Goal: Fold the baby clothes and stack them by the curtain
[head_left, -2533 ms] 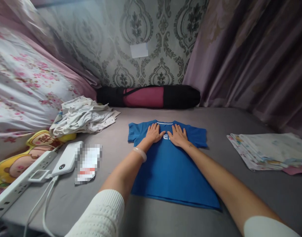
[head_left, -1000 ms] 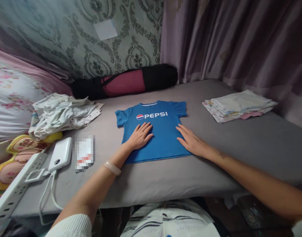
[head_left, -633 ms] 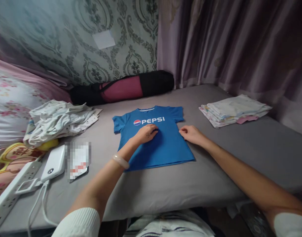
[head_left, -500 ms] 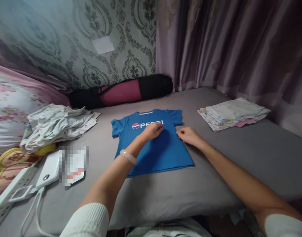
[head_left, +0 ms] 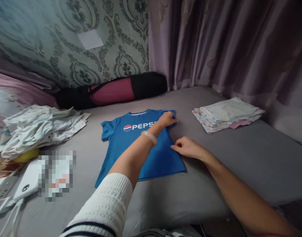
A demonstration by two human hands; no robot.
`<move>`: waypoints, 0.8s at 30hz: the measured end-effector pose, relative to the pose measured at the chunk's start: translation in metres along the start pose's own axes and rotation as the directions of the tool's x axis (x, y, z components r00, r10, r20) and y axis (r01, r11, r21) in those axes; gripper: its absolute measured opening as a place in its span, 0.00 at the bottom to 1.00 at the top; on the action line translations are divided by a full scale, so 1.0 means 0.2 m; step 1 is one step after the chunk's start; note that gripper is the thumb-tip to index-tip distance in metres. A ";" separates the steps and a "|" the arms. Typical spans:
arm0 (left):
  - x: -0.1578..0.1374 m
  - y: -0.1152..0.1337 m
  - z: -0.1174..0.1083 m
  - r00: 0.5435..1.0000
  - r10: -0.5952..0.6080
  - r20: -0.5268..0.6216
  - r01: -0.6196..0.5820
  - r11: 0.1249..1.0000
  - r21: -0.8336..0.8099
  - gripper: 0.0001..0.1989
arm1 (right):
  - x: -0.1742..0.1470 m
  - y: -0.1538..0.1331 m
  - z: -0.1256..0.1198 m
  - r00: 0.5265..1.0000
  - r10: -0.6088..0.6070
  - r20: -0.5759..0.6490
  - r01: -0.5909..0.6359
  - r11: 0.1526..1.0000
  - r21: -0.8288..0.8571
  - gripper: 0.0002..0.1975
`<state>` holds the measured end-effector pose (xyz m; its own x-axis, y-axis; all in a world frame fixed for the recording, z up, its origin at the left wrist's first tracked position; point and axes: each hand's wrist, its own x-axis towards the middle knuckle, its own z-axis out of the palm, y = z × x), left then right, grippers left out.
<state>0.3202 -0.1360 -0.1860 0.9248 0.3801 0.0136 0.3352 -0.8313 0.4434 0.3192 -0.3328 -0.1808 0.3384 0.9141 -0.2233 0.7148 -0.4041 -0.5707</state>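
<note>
A blue T-shirt (head_left: 141, 151) with a white PEPSI print lies flat on the bed, its collar away from me. My left hand (head_left: 167, 119) reaches across the print to the right sleeve, with its fingers closed at the sleeve; a pale bangle rings that wrist and hides none of the fingers. Lower down, at the shirt's right side edge, my right hand (head_left: 189, 147) pinches the cloth between thumb and forefinger. The left forearm covers part of the shirt and the last letter.
Folded cloths (head_left: 227, 113) form a stack on the right of the bed (head_left: 239, 158). Rumpled light clothes (head_left: 39, 126) lie at left, above a white power bank (head_left: 30, 181) with cables. A black and maroon long bag (head_left: 113, 90) rests along the wall.
My left hand has moved right and away from me, from over the print to the right sleeve. My right hand stays by the side edge, slightly lower. The view has shifted right.
</note>
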 end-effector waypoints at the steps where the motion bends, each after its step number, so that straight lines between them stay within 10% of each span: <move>1: 0.01 0.01 0.01 1.000 -0.028 0.011 0.027 0.999 0.022 0.17 | -0.01 -0.01 -0.01 1.000 -0.004 0.028 0.004 1.000 -0.010 0.20; 16: 0.09 0.02 0.02 0.963 -0.268 0.007 0.267 0.953 -0.145 0.04 | -0.10 -0.07 -0.02 0.971 -0.128 0.200 0.136 0.990 -0.025 0.11; 24: 0.00 -0.11 -0.10 0.871 -0.491 0.004 0.311 0.547 -0.777 0.04 | -0.11 -0.09 -0.04 0.961 -0.187 0.205 0.170 0.980 0.098 0.08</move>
<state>0.3102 -0.1099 -0.1776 0.6420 0.7377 -0.2090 0.3314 -0.0211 0.9433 0.3032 -0.3461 -0.1599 0.0656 0.9607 -0.2696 0.6984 -0.2372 -0.6752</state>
